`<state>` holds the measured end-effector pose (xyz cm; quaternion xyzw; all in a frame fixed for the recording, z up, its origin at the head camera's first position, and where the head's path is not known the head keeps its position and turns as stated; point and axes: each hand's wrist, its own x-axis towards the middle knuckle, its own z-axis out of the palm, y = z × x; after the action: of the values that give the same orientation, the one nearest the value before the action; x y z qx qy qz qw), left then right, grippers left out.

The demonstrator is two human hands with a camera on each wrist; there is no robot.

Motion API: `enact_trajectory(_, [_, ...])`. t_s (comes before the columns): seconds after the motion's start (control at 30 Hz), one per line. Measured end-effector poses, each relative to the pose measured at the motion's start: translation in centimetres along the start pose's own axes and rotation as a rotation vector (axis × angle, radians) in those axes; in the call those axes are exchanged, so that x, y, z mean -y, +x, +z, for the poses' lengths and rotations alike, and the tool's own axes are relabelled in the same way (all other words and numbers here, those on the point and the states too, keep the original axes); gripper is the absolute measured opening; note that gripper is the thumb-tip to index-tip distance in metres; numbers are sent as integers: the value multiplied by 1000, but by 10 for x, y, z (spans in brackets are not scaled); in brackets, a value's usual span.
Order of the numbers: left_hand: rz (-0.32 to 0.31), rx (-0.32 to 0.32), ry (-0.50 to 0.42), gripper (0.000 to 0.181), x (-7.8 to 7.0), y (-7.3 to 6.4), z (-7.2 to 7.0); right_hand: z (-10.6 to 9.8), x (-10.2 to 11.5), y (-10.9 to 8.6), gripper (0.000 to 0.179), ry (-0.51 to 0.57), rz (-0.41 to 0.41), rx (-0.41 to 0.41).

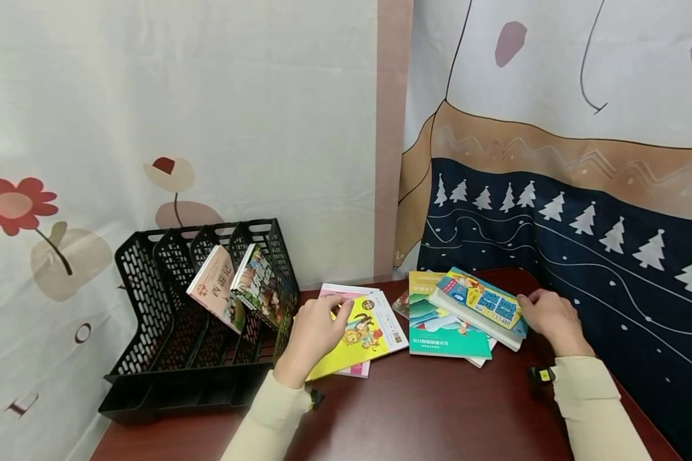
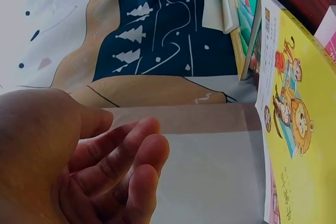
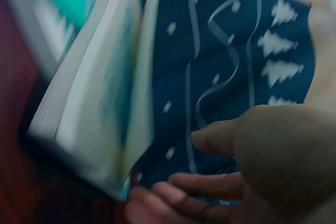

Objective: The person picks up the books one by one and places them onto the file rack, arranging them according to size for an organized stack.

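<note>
left hand (image 1: 317, 330): just off the right side of the black file rack (image 1: 179, 390), over the near-rack edge of the yellow book (image 1: 352, 339). fingers loosely bent, thumb apart, nothing held.

right hand (image 1: 550, 317): well right of the rack, at the far-from-rack end of the thick blue book (image 1: 487, 301). thumb and fingers spread, no grip on it; fingertips at the book's corner, can't tell if touching (right wrist view blurred).

blue book lies tilted on the green-and-yellow book (image 1: 446, 346), both well right of the rack. yellow book sits nearer the rack, on top of a pink booklet (image 1: 357, 370).

in the rack: pink-covered book (image 1: 216, 285) and dark illustrated book (image 1: 263, 285), both leaning, in its right half. rack and books on a dark red table (image 1: 427, 410).
</note>
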<state>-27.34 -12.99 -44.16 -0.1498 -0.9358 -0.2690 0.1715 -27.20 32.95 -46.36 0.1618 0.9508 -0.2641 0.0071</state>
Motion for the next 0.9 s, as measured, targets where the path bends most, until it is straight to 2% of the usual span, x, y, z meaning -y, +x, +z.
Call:
enact_trajectory(0.1, [25,13,-2,30,1,0,3,3,-12,5,69,-21,22,90])
enact_trajectory(0.2, [57,41,-12,27,0,0,8,10,-14,10,77,-15,27,149])
enact_trajectory(0.3, [72,64,-37,28,-2,1,12,17,-12,13,86,13,47,164])
enact_trajectory(0.5, [64,76,-56,32,-9,4,12,23,-14,16,100,125,84,168])
enact_trajectory(0.67, [55,81,-65,30,-12,6,12,23,-21,20,97,268,95,141])
enact_trajectory(0.9, [53,96,-56,27,-12,7,10,20,-24,25,70,507,59,156])
